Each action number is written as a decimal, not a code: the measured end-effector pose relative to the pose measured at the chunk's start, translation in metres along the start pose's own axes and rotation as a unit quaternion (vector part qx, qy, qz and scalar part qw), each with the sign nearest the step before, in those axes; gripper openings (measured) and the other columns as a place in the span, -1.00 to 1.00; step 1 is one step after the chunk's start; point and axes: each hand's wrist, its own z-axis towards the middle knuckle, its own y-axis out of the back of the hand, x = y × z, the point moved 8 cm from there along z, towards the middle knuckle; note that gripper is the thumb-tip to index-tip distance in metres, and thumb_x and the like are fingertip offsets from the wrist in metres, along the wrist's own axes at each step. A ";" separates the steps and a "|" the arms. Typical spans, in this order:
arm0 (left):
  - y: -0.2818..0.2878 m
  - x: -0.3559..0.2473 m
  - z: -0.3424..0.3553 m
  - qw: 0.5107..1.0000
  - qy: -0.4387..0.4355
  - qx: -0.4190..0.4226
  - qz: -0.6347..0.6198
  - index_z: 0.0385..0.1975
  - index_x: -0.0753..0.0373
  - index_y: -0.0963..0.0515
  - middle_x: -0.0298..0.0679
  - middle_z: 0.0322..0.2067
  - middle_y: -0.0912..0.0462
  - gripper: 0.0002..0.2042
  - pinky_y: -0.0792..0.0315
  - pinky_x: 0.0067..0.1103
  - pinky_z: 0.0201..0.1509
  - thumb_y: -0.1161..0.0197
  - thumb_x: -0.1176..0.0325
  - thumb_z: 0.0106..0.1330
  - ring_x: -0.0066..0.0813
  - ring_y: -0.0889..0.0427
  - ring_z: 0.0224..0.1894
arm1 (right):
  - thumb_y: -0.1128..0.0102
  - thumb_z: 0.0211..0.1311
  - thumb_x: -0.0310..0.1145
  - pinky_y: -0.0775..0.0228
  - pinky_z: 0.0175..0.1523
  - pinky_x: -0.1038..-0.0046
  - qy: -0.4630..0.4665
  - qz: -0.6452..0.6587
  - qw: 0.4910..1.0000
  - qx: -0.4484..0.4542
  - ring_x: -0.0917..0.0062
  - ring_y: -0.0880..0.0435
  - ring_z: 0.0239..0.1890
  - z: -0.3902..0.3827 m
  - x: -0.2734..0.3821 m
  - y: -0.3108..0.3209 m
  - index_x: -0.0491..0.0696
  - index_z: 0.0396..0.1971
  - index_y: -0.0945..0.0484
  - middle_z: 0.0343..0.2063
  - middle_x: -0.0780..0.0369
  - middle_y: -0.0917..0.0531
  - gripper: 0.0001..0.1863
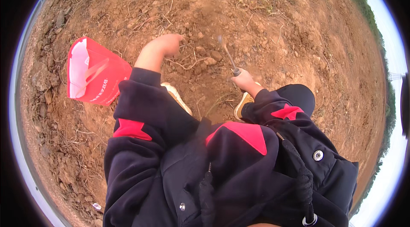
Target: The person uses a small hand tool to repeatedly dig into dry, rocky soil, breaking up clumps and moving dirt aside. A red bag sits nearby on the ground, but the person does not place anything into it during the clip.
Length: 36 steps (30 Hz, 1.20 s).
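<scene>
My left hand (168,44) is stretched out low over the loose brown soil (205,94), its fingers drawn together and bent toward the right. Whatever they may hold is hidden by the hand. Closed around the dark grip of a slim metal hand tool (229,56) is my right hand (244,80). The tool's thin shaft slants up and away to a small blurred tip, whose shape I cannot make out. Between the two hands lie clods (209,60) and a pale dry root (188,65).
A red bag (106,73) with a pale inside and a strap handle stands on the ground left of my left forearm. My light-coloured shoes (177,98) are planted either side of the soil below the hands. Dry roots and clods are scattered around; green growth (363,3) lines the right rim.
</scene>
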 end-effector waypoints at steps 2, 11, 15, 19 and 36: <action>0.002 0.000 0.002 1.000 -0.007 -0.012 0.011 0.19 0.19 -0.42 -0.12 -0.03 -0.66 -0.48 -0.47 -0.40 0.03 0.04 0.67 0.19 -0.21 -0.63 0.00 | -0.25 -0.03 -0.24 -0.49 -0.12 0.36 -0.028 -0.102 0.989 0.101 0.24 -0.69 -0.26 -0.003 -0.036 -0.030 -0.17 -0.19 -0.62 -0.35 0.03 -0.68 -0.60; 0.011 -0.028 0.017 0.997 -0.061 -0.050 0.005 0.11 0.16 -0.50 -0.11 -0.08 -0.67 -0.65 -0.47 -0.37 0.08 -0.15 0.33 0.32 -0.20 -0.63 -0.01 | -0.10 0.12 -0.21 -0.47 -0.08 0.23 -0.011 -0.238 0.968 0.073 0.19 -0.68 -0.21 0.004 -0.008 0.031 -0.16 -0.31 -0.63 -0.34 0.01 -0.69 -0.69; 0.005 -0.036 0.016 0.996 -0.068 -0.050 0.008 0.15 0.11 -0.47 -0.05 -0.06 -0.64 -0.62 -0.47 -0.36 0.09 -0.16 0.26 0.34 -0.14 -0.61 -0.01 | -0.01 0.18 -0.19 -0.47 0.03 0.24 -0.004 -0.343 0.935 0.093 0.18 -0.65 -0.07 0.012 -0.005 0.039 -0.10 -0.22 -0.66 -0.20 0.02 -0.68 -0.64; 0.003 -0.033 0.008 0.997 -0.050 -0.053 0.034 0.19 0.14 -0.42 -0.08 -0.11 -0.66 -0.59 -0.48 -0.36 0.06 -0.16 0.26 0.34 -0.13 -0.62 -0.04 | 0.01 0.20 -0.19 -0.49 0.02 0.26 0.011 -0.384 0.915 0.125 0.20 -0.66 -0.06 0.042 0.004 0.035 -0.08 -0.22 -0.67 -0.19 0.04 -0.69 -0.64; 0.000 -0.083 0.021 0.996 -0.085 0.022 -0.014 0.19 0.18 -0.37 0.02 -0.08 -0.61 -0.54 -0.45 -0.26 0.05 -0.21 0.31 0.28 0.02 -0.56 -0.02 | 0.01 0.18 -0.25 -0.46 0.03 0.19 0.064 -0.239 0.960 0.135 0.16 -0.64 -0.08 0.128 -0.114 -0.022 0.13 0.05 -0.54 -0.16 0.05 -0.66 -0.59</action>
